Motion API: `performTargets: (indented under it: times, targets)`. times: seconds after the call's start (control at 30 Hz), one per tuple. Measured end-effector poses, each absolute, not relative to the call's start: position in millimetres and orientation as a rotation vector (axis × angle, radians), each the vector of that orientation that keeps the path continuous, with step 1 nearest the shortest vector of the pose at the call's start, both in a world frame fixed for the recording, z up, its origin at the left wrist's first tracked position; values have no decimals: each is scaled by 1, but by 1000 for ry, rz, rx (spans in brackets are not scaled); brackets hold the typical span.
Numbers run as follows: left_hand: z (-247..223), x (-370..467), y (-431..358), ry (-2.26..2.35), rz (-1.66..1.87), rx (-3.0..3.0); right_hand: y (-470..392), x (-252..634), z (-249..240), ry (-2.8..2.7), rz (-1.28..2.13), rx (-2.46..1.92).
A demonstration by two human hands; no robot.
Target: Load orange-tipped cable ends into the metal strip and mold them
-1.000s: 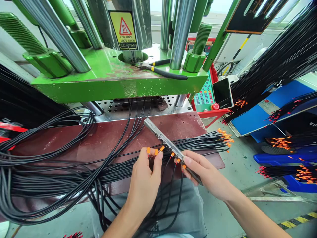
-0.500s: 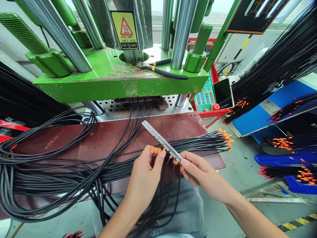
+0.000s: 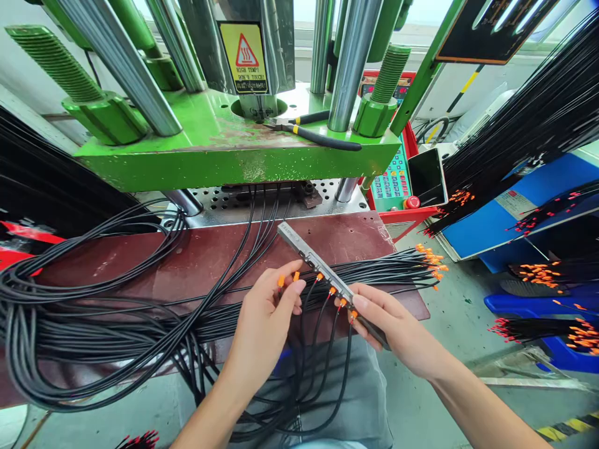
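My right hand point(image 3: 397, 330) grips the lower end of a slim grey metal bar point(image 3: 292, 240), which slants up and to the left. Several orange-tipped black cables sit along the bar's lower edge, among them an orange connector point(image 3: 319, 276) near the middle; their cables hang down over my lap. My left hand point(image 3: 262, 321) is just left of the bar and apart from it. Two orange cable ends point(image 3: 281, 281) poke out between its pinched thumb and fingers. Beneath both hands lies a thick bundle of black cables point(image 3: 116, 340) on the brown board point(image 3: 215, 249).
A green press point(image 3: 243, 165) with a high-temperature label point(image 3: 243, 57) stands ahead, black-handled pliers point(image 3: 322, 137) lying on it. Cables run under it. At right are a red control box with a stop button point(image 3: 412, 202), hanging cable bundles point(image 3: 510, 125) and a blue bin point(image 3: 515, 305).
My left hand has drawn slightly left, away from the bar, with the orange ends between its fingers. The bar in my right hand has shifted a little right in view. The whole view has shifted slightly.
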State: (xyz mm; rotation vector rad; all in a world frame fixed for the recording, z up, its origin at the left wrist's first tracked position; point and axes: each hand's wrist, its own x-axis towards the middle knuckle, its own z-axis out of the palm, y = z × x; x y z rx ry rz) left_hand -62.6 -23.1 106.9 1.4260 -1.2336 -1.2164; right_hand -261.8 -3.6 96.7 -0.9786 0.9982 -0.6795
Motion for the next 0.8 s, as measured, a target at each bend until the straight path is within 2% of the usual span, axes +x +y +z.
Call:
performTargets:
  times: [0.27,0.6,0.8]
  targets:
    - [107,-62,-29,-1084,-1280,1417,-4,-262,98,1001,-619,-1045]
    - [87,-52,-29,-1261,-1213,1550,1,-262,75,1040,-583,-1176]
    - [72,-53,-35,-1114,-1446,1399,1,-264,56,1054,-566,-1246]
